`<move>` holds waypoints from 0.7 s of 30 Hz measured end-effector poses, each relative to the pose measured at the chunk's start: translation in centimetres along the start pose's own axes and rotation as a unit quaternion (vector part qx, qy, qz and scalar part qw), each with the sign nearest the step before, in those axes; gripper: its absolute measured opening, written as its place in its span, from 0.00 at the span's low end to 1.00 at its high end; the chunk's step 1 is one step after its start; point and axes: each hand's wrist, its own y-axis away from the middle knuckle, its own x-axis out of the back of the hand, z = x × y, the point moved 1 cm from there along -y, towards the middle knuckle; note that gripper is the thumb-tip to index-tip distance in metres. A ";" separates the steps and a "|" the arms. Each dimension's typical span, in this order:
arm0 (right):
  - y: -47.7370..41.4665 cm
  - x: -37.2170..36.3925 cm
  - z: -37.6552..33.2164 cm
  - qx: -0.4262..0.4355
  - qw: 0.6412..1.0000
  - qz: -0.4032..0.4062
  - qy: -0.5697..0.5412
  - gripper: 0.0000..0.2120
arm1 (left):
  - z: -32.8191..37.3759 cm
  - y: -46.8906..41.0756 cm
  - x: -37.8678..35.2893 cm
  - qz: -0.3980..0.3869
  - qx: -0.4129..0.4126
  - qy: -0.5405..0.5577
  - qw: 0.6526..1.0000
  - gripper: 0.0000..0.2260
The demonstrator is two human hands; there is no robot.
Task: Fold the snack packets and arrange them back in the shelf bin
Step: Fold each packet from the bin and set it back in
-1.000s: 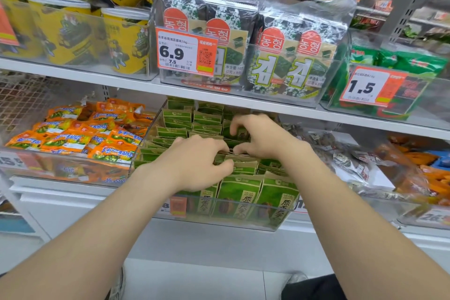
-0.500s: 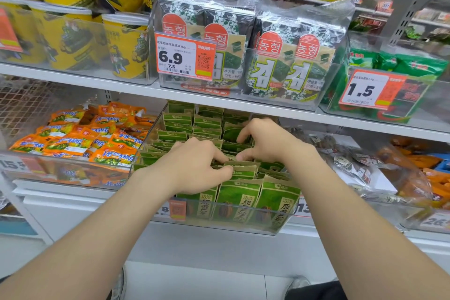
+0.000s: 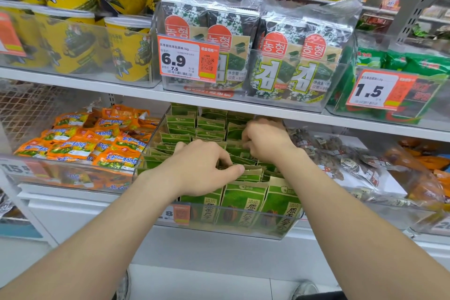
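Several green snack packets [image 3: 241, 202] with tan folded tops stand in rows inside a clear shelf bin [image 3: 287, 229] on the lower shelf. My left hand [image 3: 199, 168] reaches into the front rows and pinches the tan top of one packet [image 3: 252, 173] between thumb and fingers. My right hand [image 3: 265, 140] is further back in the bin, fingers curled down onto the tops of the middle-row packets; what its fingertips hold is hidden.
A bin of orange snack packets [image 3: 80, 143] sits to the left, and bagged snacks [image 3: 341, 161] lie to the right. The upper shelf edge [image 3: 219, 102] hangs just above my hands, carrying seaweed packs [image 3: 280, 56] and yellow tubs [image 3: 73, 39].
Both hands stay in the bin of green packets. My right hand has shifted slightly back and right along the rows; my left hand keeps its pinch near the front.
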 end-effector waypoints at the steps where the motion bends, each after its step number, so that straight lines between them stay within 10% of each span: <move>1: 0.1 0.0 0.0 -0.001 1.000 0.017 -0.001 0.04 | 0.1 0.0 0.0 0.003 -0.001 0.001 1.000 0.22; 7: 2.0 -0.6 1.2 0.094 0.992 0.083 0.000 0.19 | 0.5 0.2 0.0 -0.003 -0.013 -0.017 1.000 0.22; 11: 1.2 -0.5 0.2 0.048 0.997 -0.051 0.028 0.34 | 0.6 0.3 -0.4 -0.008 -0.012 -0.031 0.999 0.21; 15: 0.1 -1.9 -0.5 -0.003 0.988 -0.155 0.000 0.26 | 0.3 0.4 -0.6 -0.018 -0.014 -0.048 0.999 0.22; 21: 0.5 -1.6 -0.4 0.005 0.991 0.067 -0.119 0.19 | 0.3 0.8 -0.7 0.014 -0.030 0.009 0.999 0.19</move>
